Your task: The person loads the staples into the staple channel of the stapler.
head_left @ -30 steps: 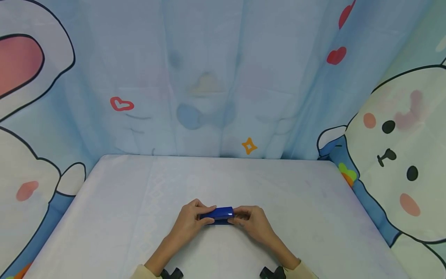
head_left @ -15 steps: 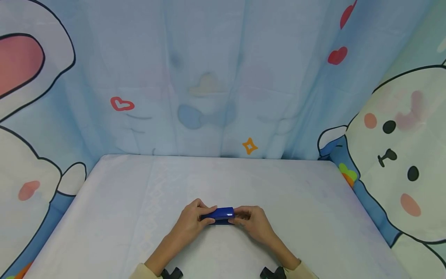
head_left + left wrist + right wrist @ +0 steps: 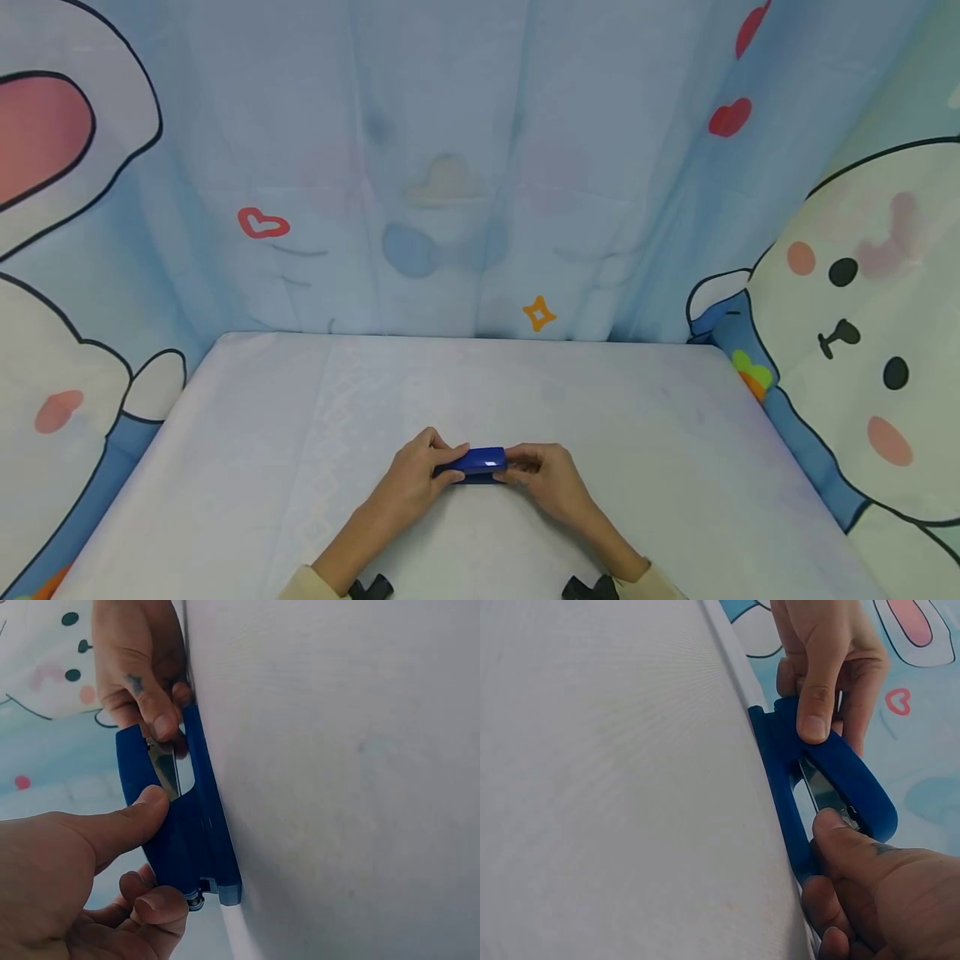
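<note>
A blue stapler [image 3: 483, 460] stands on the white tabletop near the front, held from both ends. My left hand [image 3: 408, 477] grips its hinge end; in the left wrist view the thumb lies along the side of the blue top arm [image 3: 133, 761] and curled fingers are behind it. At the front end, my right hand [image 3: 546, 483] pinches, with the thumb against the metal staple channel [image 3: 821, 791] and the fingers by the blue base [image 3: 784, 810]. A gap shows between channel and base. Whether staples lie inside cannot be seen.
White cloth covers the table [image 3: 600, 400]. Behind it hangs a light blue curtain [image 3: 450, 108] printed with hearts and cartoon animals. Dark wrist mounts [image 3: 371, 587] show at the bottom edge, near the sleeves.
</note>
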Available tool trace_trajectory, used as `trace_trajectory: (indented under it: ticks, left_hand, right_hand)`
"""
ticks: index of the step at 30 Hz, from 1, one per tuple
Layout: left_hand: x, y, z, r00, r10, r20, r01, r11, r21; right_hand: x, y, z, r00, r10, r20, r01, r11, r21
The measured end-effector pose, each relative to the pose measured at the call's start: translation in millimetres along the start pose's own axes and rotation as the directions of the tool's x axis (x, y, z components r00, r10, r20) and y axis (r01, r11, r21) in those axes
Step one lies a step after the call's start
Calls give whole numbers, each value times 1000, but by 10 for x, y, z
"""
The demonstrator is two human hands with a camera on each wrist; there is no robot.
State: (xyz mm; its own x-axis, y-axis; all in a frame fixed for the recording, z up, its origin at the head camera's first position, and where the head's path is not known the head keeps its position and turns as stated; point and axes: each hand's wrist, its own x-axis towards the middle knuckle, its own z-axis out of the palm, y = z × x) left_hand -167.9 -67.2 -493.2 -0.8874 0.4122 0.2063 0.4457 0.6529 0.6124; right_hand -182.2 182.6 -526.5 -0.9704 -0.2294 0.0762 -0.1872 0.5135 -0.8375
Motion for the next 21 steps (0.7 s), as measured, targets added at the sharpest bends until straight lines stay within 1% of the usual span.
trace_trajectory:
  ticks: [4,9,21]
  left_hand:
    - [14,4,8,1000,20,0,-20,999,32]
    - [13,-5,22,1000,18,-7,-18,999,36]
    - [-5,-30,32,1000,-2,-27,1,1000,-25]
  right_hand:
    - [1,-8,-10,1000,18,5,-18,1000,8]
    - [6,-8,-18,1000,14,1,-14,1000,-4]
    - [-4,-21,7,1000,12,-6,-12,1000,-12]
